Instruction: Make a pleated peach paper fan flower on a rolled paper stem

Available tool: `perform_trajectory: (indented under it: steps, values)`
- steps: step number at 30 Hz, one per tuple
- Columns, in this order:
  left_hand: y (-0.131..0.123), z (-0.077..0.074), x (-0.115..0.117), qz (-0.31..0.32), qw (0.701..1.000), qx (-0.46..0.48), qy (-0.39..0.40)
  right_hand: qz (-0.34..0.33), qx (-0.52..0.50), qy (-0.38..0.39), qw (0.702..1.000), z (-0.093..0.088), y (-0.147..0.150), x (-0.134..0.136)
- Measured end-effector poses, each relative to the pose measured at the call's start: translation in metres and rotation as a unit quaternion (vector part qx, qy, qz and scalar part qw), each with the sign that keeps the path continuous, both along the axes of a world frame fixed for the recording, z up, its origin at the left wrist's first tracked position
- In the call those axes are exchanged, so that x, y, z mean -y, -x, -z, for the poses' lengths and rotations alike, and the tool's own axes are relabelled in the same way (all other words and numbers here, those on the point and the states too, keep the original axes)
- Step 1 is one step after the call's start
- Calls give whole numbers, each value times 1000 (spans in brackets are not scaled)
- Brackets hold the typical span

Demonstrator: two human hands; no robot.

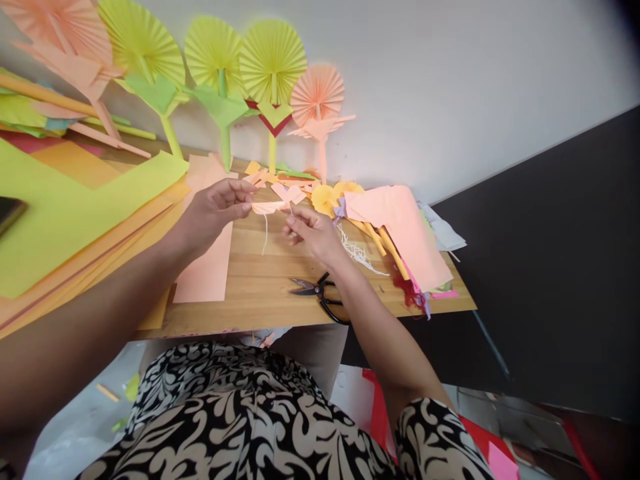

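Note:
A small pleated strip of peach paper (269, 207) is stretched between my two hands above the wooden table. My left hand (219, 203) pinches its left end between thumb and fingers. At the right end my right hand (313, 230) has its fingers closed on a thin white string, seen just above the fingertips. A loose end of white string (265, 233) dangles from the strip. Below my right hand lie black-handled scissors (320, 289), blades pointing left, partly hidden by my forearm. White strings (357, 252) lie in a tangle right of that hand.
Several pleated paper fans on rolled stems, such as a yellow fan (273, 57), lean on the wall. Yellow sheets (90, 213) cover the table's left side. A peach sheet (205, 267) lies near my left forearm; folded peach paper (400, 230) lies at right.

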State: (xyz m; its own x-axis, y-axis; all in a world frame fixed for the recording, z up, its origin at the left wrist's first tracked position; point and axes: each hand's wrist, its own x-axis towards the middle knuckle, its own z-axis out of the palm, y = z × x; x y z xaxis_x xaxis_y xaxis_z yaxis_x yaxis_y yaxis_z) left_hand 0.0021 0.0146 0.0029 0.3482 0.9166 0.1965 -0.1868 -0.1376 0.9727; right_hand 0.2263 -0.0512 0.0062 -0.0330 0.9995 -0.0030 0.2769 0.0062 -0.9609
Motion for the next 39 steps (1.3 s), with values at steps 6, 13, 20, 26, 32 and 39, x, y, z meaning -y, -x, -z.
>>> perform_trajectory:
  steps: [6,13,20,26,32,39]
  values:
    - [4,-11,-1,-48,993,72,84,68,218,-69,971,-9,-42,18]
    - [2,-22,5,-104,986,69,109,-48,495,-97,862,-5,-30,30]
    - [-1,-20,6,-128,986,47,95,-72,574,-86,811,0,-4,25]
    - [-1,-16,5,-123,988,33,89,-74,572,-160,801,-6,-20,24]
    - [0,-11,3,-119,988,43,93,-4,596,-145,790,-12,-46,-10]
    - [0,-5,0,-71,992,66,75,0,589,-129,797,-4,-52,-40]
